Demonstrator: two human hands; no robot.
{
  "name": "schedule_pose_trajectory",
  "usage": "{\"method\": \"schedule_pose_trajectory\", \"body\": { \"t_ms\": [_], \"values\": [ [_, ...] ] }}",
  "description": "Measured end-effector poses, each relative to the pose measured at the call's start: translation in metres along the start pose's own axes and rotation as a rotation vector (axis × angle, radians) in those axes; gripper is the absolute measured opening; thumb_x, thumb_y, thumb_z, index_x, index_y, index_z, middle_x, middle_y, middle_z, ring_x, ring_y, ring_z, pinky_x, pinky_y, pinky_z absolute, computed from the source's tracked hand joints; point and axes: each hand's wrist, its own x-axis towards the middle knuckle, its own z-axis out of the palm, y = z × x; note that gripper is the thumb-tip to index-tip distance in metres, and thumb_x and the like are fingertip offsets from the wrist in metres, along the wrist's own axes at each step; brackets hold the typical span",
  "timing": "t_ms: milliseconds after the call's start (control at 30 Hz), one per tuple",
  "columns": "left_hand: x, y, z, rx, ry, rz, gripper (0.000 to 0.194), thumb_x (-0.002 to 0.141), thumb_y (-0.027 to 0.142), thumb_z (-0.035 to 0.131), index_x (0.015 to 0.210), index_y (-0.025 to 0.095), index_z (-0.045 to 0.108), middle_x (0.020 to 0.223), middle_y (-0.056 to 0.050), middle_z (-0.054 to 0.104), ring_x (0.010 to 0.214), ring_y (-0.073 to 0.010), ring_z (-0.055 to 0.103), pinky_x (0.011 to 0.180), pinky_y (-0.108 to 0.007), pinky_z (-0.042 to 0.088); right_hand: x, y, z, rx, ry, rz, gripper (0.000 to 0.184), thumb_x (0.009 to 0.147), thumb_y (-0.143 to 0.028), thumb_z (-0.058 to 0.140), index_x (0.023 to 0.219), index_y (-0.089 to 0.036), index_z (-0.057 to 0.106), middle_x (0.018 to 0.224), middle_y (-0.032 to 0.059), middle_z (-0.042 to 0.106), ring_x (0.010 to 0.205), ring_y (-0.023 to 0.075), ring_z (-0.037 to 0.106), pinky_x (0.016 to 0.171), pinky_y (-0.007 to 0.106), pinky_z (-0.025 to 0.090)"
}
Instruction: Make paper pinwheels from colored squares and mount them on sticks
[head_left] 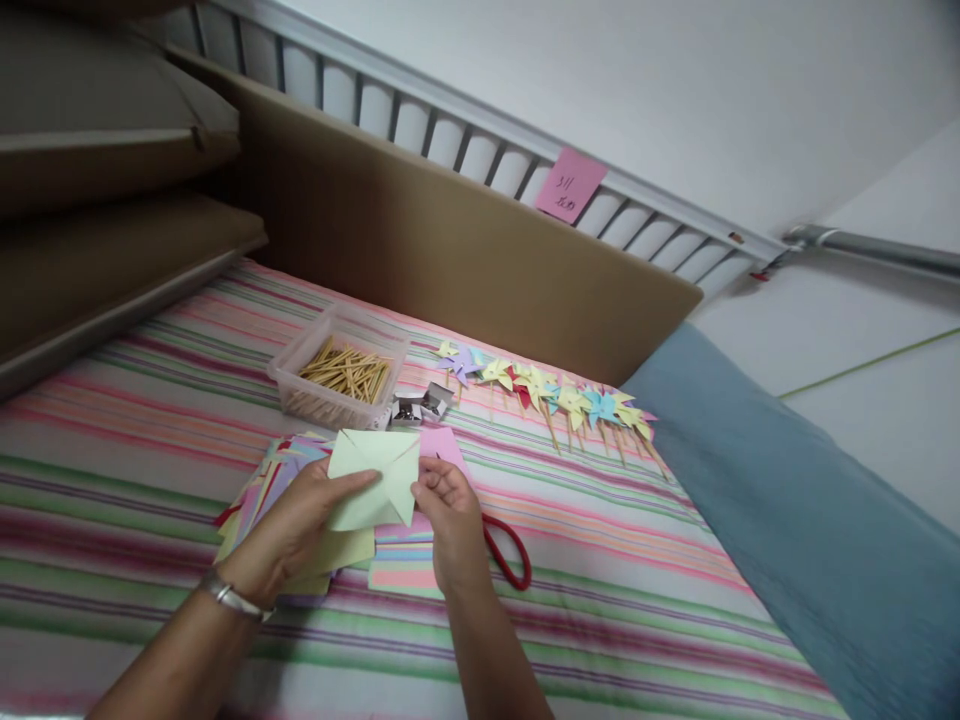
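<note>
Between my two hands is a pale green paper square [367, 460] with slits running in from its corners. My left hand [311, 510] grips its left side, the thumb lying across the front. At the right edge, my right hand [448, 505] pinches the paper between thumb and fingertips. Under my left hand lies a messy pile of coloured paper sheets [262, 490]. A stack of pastel paper [405, 575] sits beneath the square. Beside my right wrist shows the red handle [517, 570] of a tool, probably scissors, partly hidden.
A clear plastic box [281, 375] of short wooden sticks stands behind my hands, with small open boxes of metal bits [424, 403] beside it. Several finished paper pinwheels [536, 385] lie in a row at the back right. A cardboard panel [450, 250] leans against the radiator [412, 125].
</note>
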Motion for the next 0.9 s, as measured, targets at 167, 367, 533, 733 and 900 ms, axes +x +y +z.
{"method": "schedule_pose_trajectory", "body": {
  "t_ms": [167, 367, 533, 733, 900],
  "values": [
    [0.005, 0.0, -0.005, 0.061, 0.19, 0.02, 0.036, 0.056, 0.027, 0.08, 0.088, 0.013, 0.072, 0.075, -0.009, 0.075, 0.062, -0.0234, 0.068, 0.06, -0.033, 0.053, 0.005, -0.008, -0.015, -0.323, 0.009, -0.014, 0.026, 0.07, -0.025, 0.061, 0.095, -0.019, 0.061, 0.069, -0.0026, 0.056, 0.064, 0.0145, 0.055, 0.063, 0.026, 0.044],
    [0.006, 0.014, -0.019, 0.038, 0.306, 0.078, 0.043, 0.052, 0.026, 0.081, 0.092, 0.014, 0.071, 0.078, -0.009, 0.075, 0.067, -0.0256, 0.069, 0.06, -0.034, 0.054, 0.018, -0.028, -0.071, -1.279, 0.14, 0.122, 0.033, 0.074, -0.023, 0.052, 0.105, -0.02, 0.061, 0.095, 0.0069, 0.065, 0.09, 0.0226, 0.06, 0.077, 0.032, 0.043],
    [0.007, 0.023, -0.027, -0.059, 0.412, 0.158, 0.041, 0.051, 0.022, 0.082, 0.089, 0.011, 0.07, 0.07, -0.003, 0.075, 0.06, -0.0186, 0.066, 0.058, -0.027, 0.052, 0.012, -0.042, -0.091, -1.386, 0.115, 0.197, 0.046, 0.068, -0.022, 0.058, 0.114, -0.017, 0.059, 0.107, 0.0136, 0.064, 0.097, 0.0264, 0.06, 0.077, 0.033, 0.043],
    [0.011, 0.025, -0.036, -0.11, 0.445, 0.246, 0.045, 0.05, 0.016, 0.083, 0.092, 0.016, 0.069, 0.078, 0.004, 0.076, 0.067, -0.0137, 0.067, 0.064, -0.022, 0.051, -0.003, -0.048, -0.09, -1.465, -0.069, 0.254, 0.057, 0.066, -0.024, 0.061, 0.123, -0.02, 0.054, 0.11, 0.0123, 0.066, 0.101, 0.0294, 0.06, 0.079, 0.037, 0.043],
    [0.012, 0.021, -0.038, -0.05, 0.41, 0.229, 0.043, 0.046, 0.017, 0.084, 0.086, 0.012, 0.069, 0.073, -0.001, 0.075, 0.062, -0.018, 0.066, 0.057, -0.026, 0.051, -0.005, -0.044, -0.086, -1.49, -0.164, 0.228, 0.068, 0.062, -0.019, 0.064, 0.129, -0.021, 0.05, 0.121, 0.0122, 0.062, 0.107, 0.0281, 0.057, 0.081, 0.034, 0.042]
  ]
}}
